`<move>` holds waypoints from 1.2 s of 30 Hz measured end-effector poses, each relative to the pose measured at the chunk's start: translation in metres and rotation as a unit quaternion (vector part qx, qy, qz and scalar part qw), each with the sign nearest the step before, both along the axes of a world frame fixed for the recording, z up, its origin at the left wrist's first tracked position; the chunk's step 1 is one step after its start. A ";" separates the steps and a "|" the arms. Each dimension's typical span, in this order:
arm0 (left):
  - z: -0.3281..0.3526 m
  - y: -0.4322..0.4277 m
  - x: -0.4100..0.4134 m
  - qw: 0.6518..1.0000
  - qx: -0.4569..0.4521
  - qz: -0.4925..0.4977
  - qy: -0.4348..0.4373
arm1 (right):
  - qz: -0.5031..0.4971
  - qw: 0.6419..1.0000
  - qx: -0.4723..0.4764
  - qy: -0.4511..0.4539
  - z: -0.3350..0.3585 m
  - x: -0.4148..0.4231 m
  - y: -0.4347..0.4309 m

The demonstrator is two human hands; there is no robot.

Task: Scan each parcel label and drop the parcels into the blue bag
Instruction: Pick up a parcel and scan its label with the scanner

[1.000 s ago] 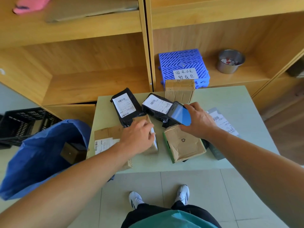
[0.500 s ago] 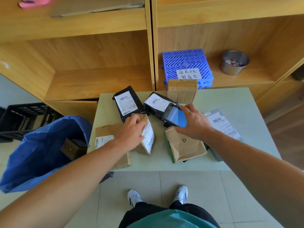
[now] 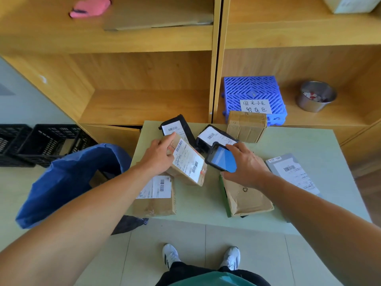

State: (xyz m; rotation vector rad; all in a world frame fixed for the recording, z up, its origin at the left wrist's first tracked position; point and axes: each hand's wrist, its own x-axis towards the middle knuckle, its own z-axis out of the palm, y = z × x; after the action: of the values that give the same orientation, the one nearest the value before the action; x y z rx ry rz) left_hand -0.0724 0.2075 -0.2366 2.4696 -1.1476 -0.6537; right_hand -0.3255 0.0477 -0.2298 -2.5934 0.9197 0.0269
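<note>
The cardboard parcel (image 3: pixel 186 159) is tilted up off the bench (image 3: pixel 309 145), label facing us, pinched in our left hand (image 3: pixel 158 156), forefinger along its top edge. Just right of that parcel, our right hand (image 3: pixel 246 165) closes its grip around the scanner (image 3: pixel 221 159), screen up, apart from the label. Left of the parcel, beside the bench, the blue bag (image 3: pixel 68 178) stands open. Another labelled box (image 3: pixel 156 196) lies just below the parcel, under our left wrist.
</note>
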 end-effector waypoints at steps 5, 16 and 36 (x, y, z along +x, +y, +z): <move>0.029 0.004 0.012 0.999 -0.037 -0.008 -0.037 | 0.008 1.000 -0.011 0.000 0.016 0.023 -0.005; 0.045 0.028 0.041 0.997 -0.044 -0.006 -0.061 | 0.052 0.998 -0.030 0.031 0.035 0.068 0.001; 0.052 0.207 0.231 0.980 0.041 0.100 -0.168 | 0.128 0.991 -0.011 0.027 0.037 0.259 0.124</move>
State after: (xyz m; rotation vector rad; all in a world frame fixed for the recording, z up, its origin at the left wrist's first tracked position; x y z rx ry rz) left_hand 0.1588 0.4147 -0.1847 2.7953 -0.9778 -0.2362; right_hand -0.0669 0.1721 -0.1923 -2.7257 0.6022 0.1576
